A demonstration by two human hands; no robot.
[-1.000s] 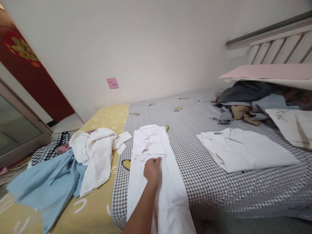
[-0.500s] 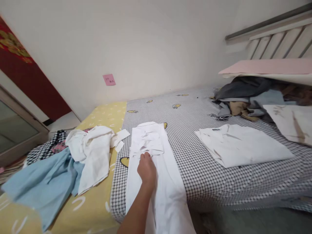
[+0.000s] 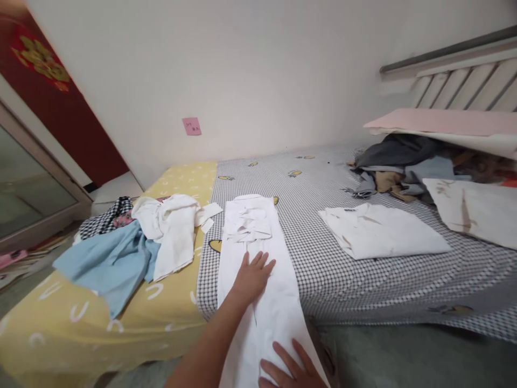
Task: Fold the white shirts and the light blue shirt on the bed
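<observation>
Bed: checked grey sheet [image 3: 363, 293] beside yellow bedding [image 3: 81, 328]; both lay under and around the hands.
Far right of left hand: dark and blue-grey clothes pile [image 3: 398, 156] lay partly under a pink board [image 3: 444, 121].
Right of left hand: folded white garment [image 3: 382, 231] sat on the checked sheet, well apart.
Left of left hand: crumpled white cloth [image 3: 173, 229] lay on a light blue garment [image 3: 109, 258], both on the yellow bedding.
Task item: long white shirt [image 3: 262, 307] lay folded lengthwise on the checked sheet, under both hands, collar end beyond left hand.
Left hand [image 3: 252, 277]: wide, flat on the shirt, holding nothing.
Right hand [image 3: 288, 366]: wide, at the shirt's near end, holding nothing.
Change: left hand was curled before, now spread; right hand newly in view.
</observation>
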